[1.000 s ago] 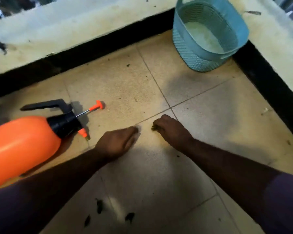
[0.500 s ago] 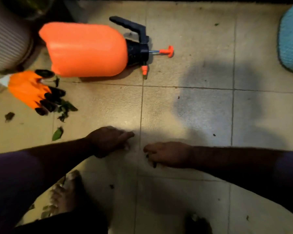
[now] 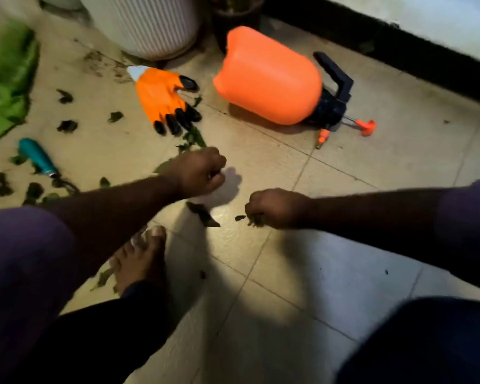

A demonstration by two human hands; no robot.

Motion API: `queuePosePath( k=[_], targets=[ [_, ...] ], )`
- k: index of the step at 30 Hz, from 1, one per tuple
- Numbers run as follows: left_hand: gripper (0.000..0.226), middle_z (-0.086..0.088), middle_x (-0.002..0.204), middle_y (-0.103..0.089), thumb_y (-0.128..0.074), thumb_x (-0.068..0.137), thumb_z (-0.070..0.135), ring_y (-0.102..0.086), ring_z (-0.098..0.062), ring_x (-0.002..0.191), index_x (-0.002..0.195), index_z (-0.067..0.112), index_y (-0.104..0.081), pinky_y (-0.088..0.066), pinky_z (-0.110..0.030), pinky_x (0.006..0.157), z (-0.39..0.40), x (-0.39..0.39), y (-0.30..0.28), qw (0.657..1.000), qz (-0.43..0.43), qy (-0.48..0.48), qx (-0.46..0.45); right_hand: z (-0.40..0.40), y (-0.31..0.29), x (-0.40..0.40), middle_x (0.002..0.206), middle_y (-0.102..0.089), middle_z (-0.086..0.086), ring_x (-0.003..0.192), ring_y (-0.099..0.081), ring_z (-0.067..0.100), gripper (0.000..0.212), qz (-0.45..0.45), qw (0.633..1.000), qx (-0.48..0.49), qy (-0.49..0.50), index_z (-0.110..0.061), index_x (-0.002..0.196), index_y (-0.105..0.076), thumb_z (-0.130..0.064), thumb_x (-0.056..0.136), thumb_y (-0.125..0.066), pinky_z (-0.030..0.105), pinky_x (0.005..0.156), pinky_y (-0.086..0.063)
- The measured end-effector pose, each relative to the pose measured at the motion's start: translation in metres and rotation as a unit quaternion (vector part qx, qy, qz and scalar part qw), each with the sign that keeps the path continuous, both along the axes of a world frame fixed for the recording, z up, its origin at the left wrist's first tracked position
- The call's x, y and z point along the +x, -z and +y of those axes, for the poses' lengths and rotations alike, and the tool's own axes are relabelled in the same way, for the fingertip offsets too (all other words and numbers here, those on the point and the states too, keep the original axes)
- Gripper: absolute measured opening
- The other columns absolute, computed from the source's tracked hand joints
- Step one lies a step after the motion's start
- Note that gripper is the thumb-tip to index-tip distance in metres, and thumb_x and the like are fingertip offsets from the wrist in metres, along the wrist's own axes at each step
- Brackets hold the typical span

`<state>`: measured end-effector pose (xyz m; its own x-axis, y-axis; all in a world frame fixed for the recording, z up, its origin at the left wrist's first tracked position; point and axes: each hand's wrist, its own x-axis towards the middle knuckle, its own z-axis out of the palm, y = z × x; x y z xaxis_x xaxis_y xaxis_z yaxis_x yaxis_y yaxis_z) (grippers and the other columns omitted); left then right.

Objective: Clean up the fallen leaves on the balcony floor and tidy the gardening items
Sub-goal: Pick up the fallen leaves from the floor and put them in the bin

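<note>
Low over the tiled floor point(image 3: 344, 273), near the middle of the frame, both forearms reach in from the sides. The left hand point(image 3: 198, 171) is curled into a loose fist, knuckles up; what it holds, if anything, I cannot tell. The right hand point(image 3: 275, 207) is curled too, fingers pointing down, pinching a small clump of leaf bits point(image 3: 254, 218) just above the tile. Between the two hands lies a single dark leaf point(image 3: 203, 214), its long axis running from upper left to lower right.

More fallen leaves point(image 3: 67, 126) are scattered at the left of the frame, around a teal-handled tool point(image 3: 38, 156). An orange glove point(image 3: 161, 98) lies flat above the left hand, black fingertips pointing to the lower right. Right of it the orange sprayer point(image 3: 266, 76) lies on its side, its black head and nozzle toward the lower right. A bare foot point(image 3: 142, 261) rests at lower left.
</note>
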<state>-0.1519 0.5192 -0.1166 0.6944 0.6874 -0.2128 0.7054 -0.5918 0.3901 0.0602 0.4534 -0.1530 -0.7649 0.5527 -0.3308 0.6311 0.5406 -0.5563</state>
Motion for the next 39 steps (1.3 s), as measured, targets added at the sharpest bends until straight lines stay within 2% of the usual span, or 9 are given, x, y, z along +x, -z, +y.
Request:
queuePosePath(
  k=[5, 9, 17, 20, 23, 27, 31, 34, 39],
  targets=[
    [0.018, -0.021, 0.091, -0.054, -0.049, 0.076, 0.023, -0.057, -0.038, 0.075, 0.064, 0.01, -0.048, -0.038, -0.034, 0.064, -0.032, -0.058, -0.026, 0.982, 0.052, -0.179, -0.014, 0.01, -0.007, -0.052, 0.102, -0.056, 0.008, 0.091, -0.056, 0.025, 0.021, 0.029, 0.994, 0.003, 0.11, -0.012, 0.103, -0.06, -0.007, 0.083, -0.056, 0.036, 0.075, -0.047],
    [0.023, -0.008, 0.077, -0.049, -0.05, 0.081, 0.02, -0.055, -0.03, 0.079, 0.063, 0.019, -0.036, -0.04, -0.032, 0.066, -0.087, -0.079, 0.001, 0.957, 0.062, -0.267, -0.092, -0.012, -0.001, -0.092, 0.102, -0.055, 0.012, 0.09, -0.053, 0.028, 0.017, 0.045, 0.973, 0.004, 0.227, -0.008, 0.102, -0.059, -0.01, 0.086, -0.054, 0.039, 0.076, -0.045],
    [0.007, -0.002, 0.087, -0.046, -0.043, 0.092, 0.019, -0.051, -0.029, 0.079, 0.092, 0.02, -0.036, -0.039, -0.033, 0.064, -0.135, -0.122, 0.04, 0.927, 0.016, -0.365, -0.09, -0.01, 0.042, -0.118, 0.123, -0.047, 0.007, 0.102, -0.048, 0.029, 0.073, -0.134, 0.972, 0.18, 0.064, -0.026, 0.138, -0.03, -0.069, 0.081, -0.043, 0.038, 0.071, -0.049],
    [0.016, -0.008, 0.102, -0.054, -0.038, 0.095, 0.021, -0.056, -0.032, 0.089, 0.108, 0.016, -0.046, -0.046, -0.039, 0.073, -0.139, -0.13, 0.048, 0.919, 0.018, -0.384, -0.09, -0.005, 0.052, -0.119, 0.109, -0.056, 0.008, 0.087, -0.056, 0.027, 0.055, -0.114, 0.956, 0.268, -0.031, -0.022, 0.124, -0.043, -0.064, 0.088, -0.04, 0.032, 0.051, -0.047],
    [0.02, -0.009, 0.102, -0.056, -0.034, 0.098, 0.028, -0.055, -0.03, 0.088, 0.105, 0.017, -0.049, -0.047, -0.039, 0.074, -0.134, -0.129, 0.059, 0.915, 0.017, -0.396, -0.068, 0.003, 0.056, -0.122, 0.101, -0.059, 0.008, 0.079, -0.057, 0.026, 0.031, -0.098, 0.952, 0.275, -0.094, -0.019, 0.109, -0.048, -0.046, 0.095, -0.043, 0.03, 0.048, -0.045],
    [0.019, -0.006, 0.092, -0.061, -0.031, 0.101, 0.035, -0.057, -0.028, 0.076, 0.105, 0.022, -0.044, -0.049, -0.037, 0.066, -0.113, -0.117, 0.068, 0.908, -0.002, -0.419, -0.017, 0.024, 0.046, -0.135, 0.098, -0.059, 0.007, 0.079, -0.057, 0.025, 0.031, -0.092, 0.971, 0.221, 0.018, -0.016, 0.113, -0.049, -0.039, 0.101, -0.031, 0.032, 0.062, -0.043],
    [0.026, -0.006, 0.104, -0.057, -0.037, 0.1, 0.033, -0.057, -0.027, 0.087, 0.124, 0.026, -0.045, -0.048, -0.038, 0.066, -0.078, -0.103, 0.071, 0.905, -0.036, -0.421, 0.045, 0.076, 0.032, -0.142, 0.091, -0.059, 0.011, 0.075, -0.057, 0.029, 0.025, 0.015, 0.957, 0.209, 0.202, -0.015, 0.103, -0.051, -0.034, 0.1, -0.035, 0.034, 0.062, -0.043],
    [0.035, -0.007, 0.108, -0.046, -0.04, 0.1, 0.034, -0.051, -0.025, 0.088, 0.134, 0.028, -0.037, -0.049, -0.039, 0.066, -0.06, -0.093, 0.073, 0.904, -0.057, -0.422, 0.047, 0.114, 0.029, -0.147, 0.094, -0.058, 0.012, 0.079, -0.057, 0.031, 0.023, -0.014, 0.947, 0.233, 0.221, -0.015, 0.101, -0.048, -0.034, 0.1, -0.036, 0.035, 0.062, -0.039],
    [0.037, -0.006, 0.113, -0.045, -0.038, 0.098, 0.047, -0.053, -0.024, 0.085, 0.127, 0.025, -0.042, -0.044, -0.032, 0.056, -0.049, -0.084, 0.104, 0.923, 0.076, -0.352, 0.133, 0.12, 0.052, -0.146, 0.112, -0.051, 0.009, 0.093, -0.056, 0.029, 0.032, -0.099, 0.929, 0.298, 0.196, -0.02, 0.115, -0.043, -0.045, 0.097, -0.035, 0.037, 0.067, -0.045]
  ],
)
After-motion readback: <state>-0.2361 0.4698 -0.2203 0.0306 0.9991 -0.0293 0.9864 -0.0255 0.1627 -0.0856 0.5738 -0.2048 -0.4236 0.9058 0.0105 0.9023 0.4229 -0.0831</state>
